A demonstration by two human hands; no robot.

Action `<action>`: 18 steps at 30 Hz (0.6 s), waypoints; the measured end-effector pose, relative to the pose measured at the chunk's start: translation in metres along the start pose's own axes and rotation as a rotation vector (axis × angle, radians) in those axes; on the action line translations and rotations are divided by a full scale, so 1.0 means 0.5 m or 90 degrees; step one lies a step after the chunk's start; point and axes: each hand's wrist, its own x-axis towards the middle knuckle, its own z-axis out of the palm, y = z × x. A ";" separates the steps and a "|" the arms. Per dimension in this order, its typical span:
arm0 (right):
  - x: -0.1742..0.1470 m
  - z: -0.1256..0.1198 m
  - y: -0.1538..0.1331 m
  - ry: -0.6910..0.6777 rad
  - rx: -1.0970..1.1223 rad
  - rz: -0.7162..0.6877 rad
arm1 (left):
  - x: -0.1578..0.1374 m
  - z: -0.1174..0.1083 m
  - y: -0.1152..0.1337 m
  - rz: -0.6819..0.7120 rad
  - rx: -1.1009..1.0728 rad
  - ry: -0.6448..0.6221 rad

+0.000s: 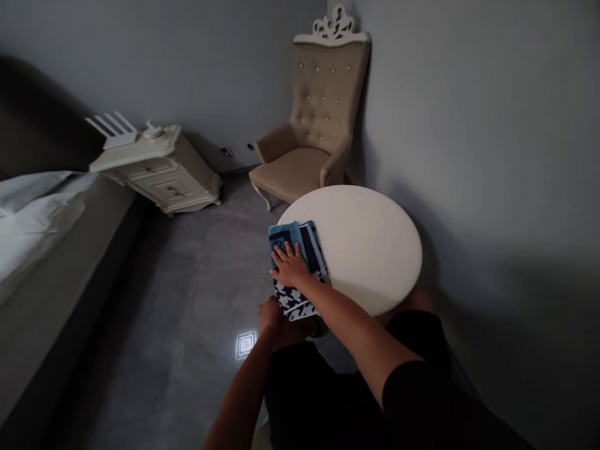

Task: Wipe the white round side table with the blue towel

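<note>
Folded blue cloth point(291, 299), part houndstooth; flat on white table point(370, 244), left edge.

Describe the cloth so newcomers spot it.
Find the tan tufted armchair; a round white table stands before it. On the table's left edge, under the spread right hand, lies the folded cloth. Its blue panels and navy-white houndstooth stand out against the plain table.

The right sleeve point(405, 381) is short, black and plain, its hem ending above the elbow. The right grip point(290, 265) and left grip point(270, 314) are bare, as are both forearms point(356, 331). Black shorts point(304, 394) cover the thighs, their folds lost in the dark cloth.
</note>
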 end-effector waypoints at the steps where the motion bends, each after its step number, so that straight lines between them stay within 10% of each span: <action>1: -0.006 -0.007 0.020 -0.002 0.005 -0.002 | 0.000 0.002 0.005 -0.003 0.003 -0.001; 14: -0.232 -0.162 0.632 0.040 -0.072 0.321 | -0.003 0.017 0.020 -0.012 0.038 0.015; 18: -0.301 -0.163 0.740 0.029 -0.104 0.407 | 0.003 0.012 0.019 -0.020 0.013 0.016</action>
